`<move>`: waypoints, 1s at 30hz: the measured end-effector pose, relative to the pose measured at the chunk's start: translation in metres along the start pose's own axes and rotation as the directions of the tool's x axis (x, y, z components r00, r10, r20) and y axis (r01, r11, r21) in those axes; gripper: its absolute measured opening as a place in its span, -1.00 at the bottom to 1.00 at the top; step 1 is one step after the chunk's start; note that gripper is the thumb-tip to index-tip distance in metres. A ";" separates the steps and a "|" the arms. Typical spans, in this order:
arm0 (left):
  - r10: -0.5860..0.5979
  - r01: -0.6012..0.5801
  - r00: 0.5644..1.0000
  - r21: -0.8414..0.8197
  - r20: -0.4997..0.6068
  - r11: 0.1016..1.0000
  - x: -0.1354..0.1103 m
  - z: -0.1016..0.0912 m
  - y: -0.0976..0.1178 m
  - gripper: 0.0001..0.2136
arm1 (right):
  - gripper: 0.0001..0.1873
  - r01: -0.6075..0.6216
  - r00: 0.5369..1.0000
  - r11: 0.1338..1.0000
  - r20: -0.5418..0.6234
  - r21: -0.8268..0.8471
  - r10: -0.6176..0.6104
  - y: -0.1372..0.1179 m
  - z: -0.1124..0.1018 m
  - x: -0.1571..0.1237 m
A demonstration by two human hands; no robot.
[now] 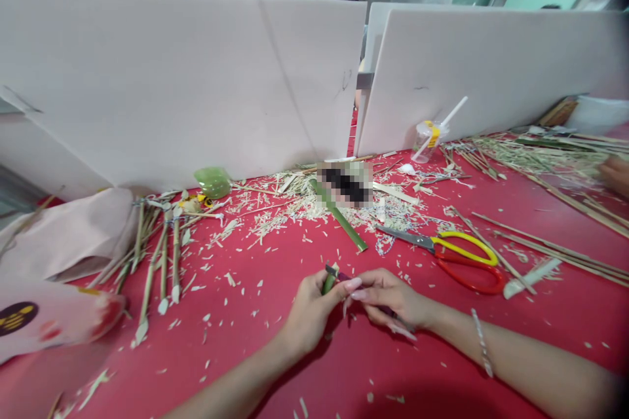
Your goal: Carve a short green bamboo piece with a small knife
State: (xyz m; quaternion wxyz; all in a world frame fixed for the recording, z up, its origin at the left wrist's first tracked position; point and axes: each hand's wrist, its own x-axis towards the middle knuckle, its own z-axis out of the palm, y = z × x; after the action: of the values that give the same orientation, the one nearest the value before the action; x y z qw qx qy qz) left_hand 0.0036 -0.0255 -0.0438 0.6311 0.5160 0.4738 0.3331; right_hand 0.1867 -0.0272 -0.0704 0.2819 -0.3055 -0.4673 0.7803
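Note:
My left hand (309,311) is closed around a short green bamboo piece (328,283), held upright over the red table (275,366). My right hand (386,298) meets it from the right, fingers pinched on a small knife with a dark blade (332,270) whose tip lies against the top of the bamboo piece. A bracelet (481,344) circles my right wrist. Both hands hover just above the tabletop near its front centre.
Scissors (457,252) with yellow and red handles lie right of my hands. A long green bamboo stick (344,219) and shavings lie behind. Cut bamboo sticks (157,255) lie left, a green cup (213,181), a plastic cup with straw (427,137), white partitions (196,78), another person's hand (615,173).

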 end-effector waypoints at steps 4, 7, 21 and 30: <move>0.011 -0.011 1.000 0.012 0.006 1.000 0.000 0.000 0.000 -0.51 | -0.54 -0.021 0.999 0.999 -0.029 -0.027 0.020 -0.005 0.005 -0.002; 0.003 -0.003 1.000 0.011 0.000 1.000 0.000 0.000 -0.002 -0.52 | -0.45 -0.040 0.998 0.997 -0.046 -0.065 0.037 -0.007 0.009 -0.004; -0.002 0.002 1.000 0.007 0.023 1.000 -0.003 0.002 0.003 -0.49 | -0.47 0.067 0.981 0.972 -0.161 -0.227 -0.106 0.001 0.018 -0.007; -0.005 0.004 1.000 0.039 0.009 0.999 -0.001 0.000 -0.007 -0.49 | -0.54 -0.024 1.000 0.987 -0.005 -0.159 0.023 -0.006 0.005 -0.005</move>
State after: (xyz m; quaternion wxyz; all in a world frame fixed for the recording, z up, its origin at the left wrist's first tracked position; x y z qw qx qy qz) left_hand 0.0026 -0.0284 -0.0502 0.6239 0.5285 0.4785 0.3201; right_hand 0.1872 -0.0316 -0.0615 0.2479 -0.3337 -0.5241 0.7433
